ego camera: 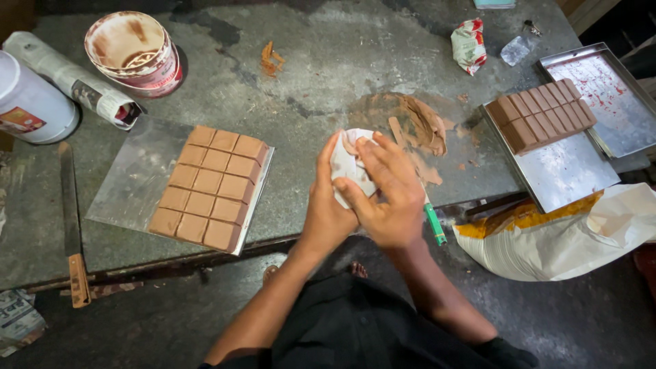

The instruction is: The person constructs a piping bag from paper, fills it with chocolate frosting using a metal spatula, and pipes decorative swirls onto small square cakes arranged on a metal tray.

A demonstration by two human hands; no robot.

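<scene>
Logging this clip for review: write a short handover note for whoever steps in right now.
Left hand cups a white wrapper from below; right hand presses on it from above, fingers spread.
Cut brown slab lies on a clear sheet, left. More brown blocks on the steel tray, right. Brown scraps just beyond the hands.
Done: slab scored into squares. Left: both batches lie unwrapped.
</scene>
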